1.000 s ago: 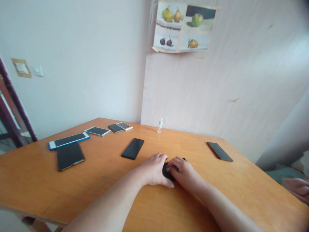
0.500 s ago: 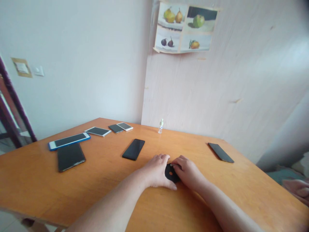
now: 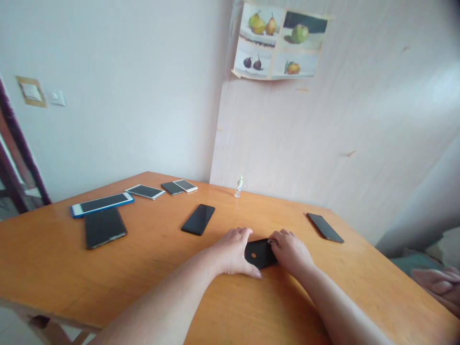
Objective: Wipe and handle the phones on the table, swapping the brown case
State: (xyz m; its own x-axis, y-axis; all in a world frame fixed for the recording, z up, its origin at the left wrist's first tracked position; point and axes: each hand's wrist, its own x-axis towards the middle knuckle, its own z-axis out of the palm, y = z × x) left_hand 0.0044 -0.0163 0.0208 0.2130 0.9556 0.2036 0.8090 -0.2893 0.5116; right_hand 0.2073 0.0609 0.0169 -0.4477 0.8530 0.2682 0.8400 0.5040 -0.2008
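Note:
A black phone case point(image 3: 261, 258) lies on the wooden table, and the table's orange shows through its round hole. My left hand point(image 3: 235, 253) grips the case's left end, thumb along the near edge and fingers along the far one. Bent over the case's right part are the closed fingers of my right hand point(image 3: 292, 250). They pinch a small pale wad point(image 3: 272, 241), possibly a wipe, mostly hidden by the fingers, against the case. Beyond my left hand lies a black phone point(image 3: 198, 219).
A small clear spray bottle point(image 3: 239, 187) stands near the wall. Another dark phone point(image 3: 325, 227) lies at right. Several phones sit at left, among them one in a blue case point(image 3: 102, 205) touching a black tablet-like device point(image 3: 105, 228). The wooden table point(image 3: 161, 297) has a near-left edge.
My right hand has slid to the right along the phone case with the pale wad, uncovering more of the black surface. My left hand keeps its grip. The view has shifted slightly.

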